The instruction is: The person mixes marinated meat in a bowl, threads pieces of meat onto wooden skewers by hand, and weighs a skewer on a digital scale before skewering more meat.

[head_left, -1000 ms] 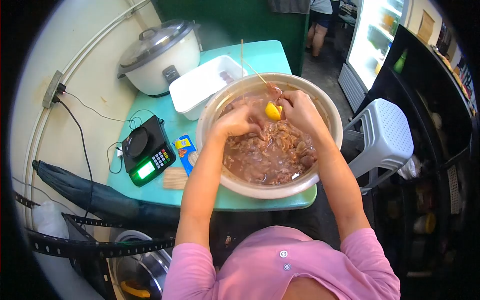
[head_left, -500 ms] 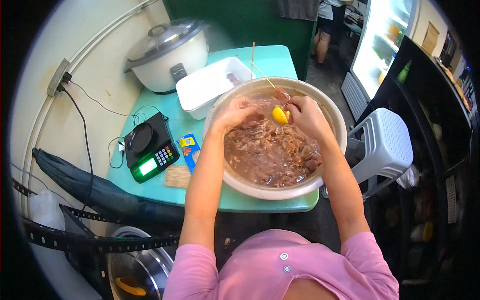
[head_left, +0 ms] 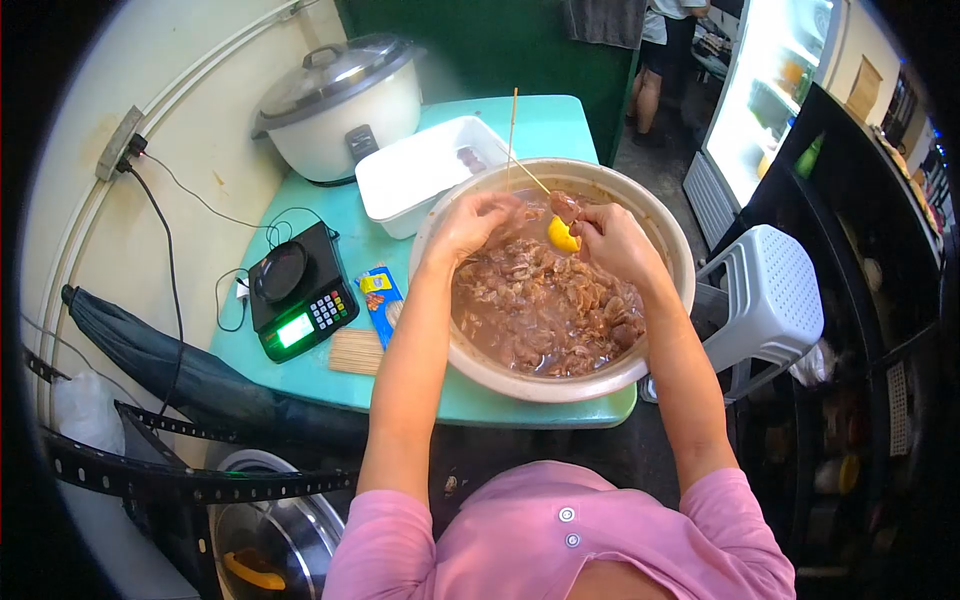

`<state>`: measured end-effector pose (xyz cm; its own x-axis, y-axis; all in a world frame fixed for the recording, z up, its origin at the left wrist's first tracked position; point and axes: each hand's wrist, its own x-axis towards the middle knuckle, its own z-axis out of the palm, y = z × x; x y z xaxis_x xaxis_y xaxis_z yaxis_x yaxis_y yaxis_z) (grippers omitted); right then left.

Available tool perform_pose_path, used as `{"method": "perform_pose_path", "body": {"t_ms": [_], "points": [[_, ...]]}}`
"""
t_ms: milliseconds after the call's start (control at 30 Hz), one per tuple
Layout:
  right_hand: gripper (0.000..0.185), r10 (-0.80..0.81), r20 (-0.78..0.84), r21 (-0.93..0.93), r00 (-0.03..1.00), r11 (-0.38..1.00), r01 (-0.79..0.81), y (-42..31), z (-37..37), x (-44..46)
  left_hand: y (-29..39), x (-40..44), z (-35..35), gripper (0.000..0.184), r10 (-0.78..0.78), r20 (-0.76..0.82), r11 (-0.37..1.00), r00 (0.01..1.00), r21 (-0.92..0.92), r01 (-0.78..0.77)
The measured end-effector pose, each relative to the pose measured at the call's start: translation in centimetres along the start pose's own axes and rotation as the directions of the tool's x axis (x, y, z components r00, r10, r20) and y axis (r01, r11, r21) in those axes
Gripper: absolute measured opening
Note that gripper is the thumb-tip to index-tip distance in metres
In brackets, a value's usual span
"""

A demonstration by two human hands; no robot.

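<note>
A large round tub [head_left: 682, 280] holds thin slices of raw meat [head_left: 545, 290] in brownish liquid. At its far side my right hand [head_left: 615, 240] is closed on the meat end of a meat skewer [head_left: 565, 206], its bare stick slanting up and left. A yellow lemon piece [head_left: 562, 236] lies just below that skewer, partly hidden by my fingers. Above the tub's left part is my left hand [head_left: 480, 225], fingers apart and slightly blurred, with nothing visible in them. A second thin stick [head_left: 514, 120] stands upright by the far rim.
A white plastic container [head_left: 415, 180] with a little meat sits beside the tub. On the turquoise table [head_left: 240, 350] are a digital scale [head_left: 300, 290], bamboo sticks [head_left: 355, 351], a blue packet [head_left: 378, 300] and a rice cooker [head_left: 340, 110]. Right stands a white stool [head_left: 770, 290]; another person [head_left: 650, 80] is behind.
My left hand's fingers have spread and lifted a little from the meat. My right hand and the skewer have shifted slightly, with the skewered meat a bit lower.
</note>
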<state>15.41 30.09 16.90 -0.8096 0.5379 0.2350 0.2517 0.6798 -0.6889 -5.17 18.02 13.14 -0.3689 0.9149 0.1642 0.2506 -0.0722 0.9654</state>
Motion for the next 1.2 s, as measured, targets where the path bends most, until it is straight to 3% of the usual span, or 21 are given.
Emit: {"method": "perform_pose_path", "body": {"t_ms": [100, 233, 333, 400, 500, 633, 700, 800, 967, 1033, 1100, 1200], "points": [[0.022, -0.002, 0.027, 0.023, 1.0, 1.0, 0.002, -0.2, -0.2, -0.3, 0.6, -0.3, 0.6, 0.018, -0.082, -0.048, 0.992, 0.995, -0.103, 0.077], [0.022, -0.005, 0.04, 0.029, 0.999, 1.0, 0.004, -0.4, -0.4, -0.3, 0.4, 0.1, 0.4, 0.019, -0.134, -0.069, 0.991, 0.989, -0.017, 0.133], [0.022, 0.003, 0.033, 0.012, 0.999, 1.0, -0.004, -0.5, -0.4, -0.4, 0.3, 0.1, 0.2, 0.022, -0.249, -0.082, 0.964, 0.965, -0.118, 0.239], [0.022, -0.039, 0.007, -0.017, 0.999, 0.999, 0.039, -0.3, -0.2, -0.4, 0.4, 0.0, 0.2, 0.025, -0.264, -0.018, 0.881, 0.964, -0.412, 0.233], [0.022, -0.064, 0.006, -0.039, 0.998, 0.997, 0.064, -0.2, -0.1, -0.3, 1.0, 0.1, 0.0, 0.026, -0.298, 0.024, 0.794, 0.954, -0.549, 0.262], [0.022, -0.052, 0.032, -0.052, 0.998, 0.997, 0.053, -0.3, -0.3, -0.3, 1.6, -0.1, 0.0, 0.025, -0.325, 0.042, 0.762, 0.945, -0.58, 0.288], [0.022, -0.047, 0.033, -0.056, 0.998, 0.997, 0.049, -0.3, -0.2, -0.3, 1.1, -0.1, 0.2, 0.026, -0.254, -0.046, 0.905, 0.966, -0.364, 0.221], [0.022, -0.043, 0.031, -0.057, 0.999, 0.997, 0.045, -0.3, -0.1, -0.3, 0.2, 0.2, 0.0, 0.028, -0.165, -0.126, 0.947, 0.978, -0.298, 0.121], [0.022, -0.066, 0.042, -0.073, 0.997, 0.995, 0.069, -0.5, -0.3, -0.4, 0.0, 0.4, -0.2, 0.023, -0.221, -0.204, 0.937, 0.954, -0.315, 0.15], [0.021, -0.006, 0.093, -0.031, 0.996, 0.999, 0.009, -0.8, -0.5, -0.5, 0.2, 0.5, -0.5, 0.023, -0.23, -0.256, 0.934, 0.939, -0.328, 0.14], [0.021, -0.031, 0.085, -0.063, 0.996, 0.997, 0.036, -0.6, -0.6, -0.6, 0.1, 0.5, -1.0, 0.025, -0.25, -0.153, 0.825, 0.956, -0.551, 0.127], [0.02, -0.107, 0.035, -0.07, 0.994, 0.992, 0.109, 0.1, -0.3, -0.7, -0.3, 0.4, -1.5, 0.026, -0.222, -0.171, 0.839, 0.96, -0.535, 0.098]]}}
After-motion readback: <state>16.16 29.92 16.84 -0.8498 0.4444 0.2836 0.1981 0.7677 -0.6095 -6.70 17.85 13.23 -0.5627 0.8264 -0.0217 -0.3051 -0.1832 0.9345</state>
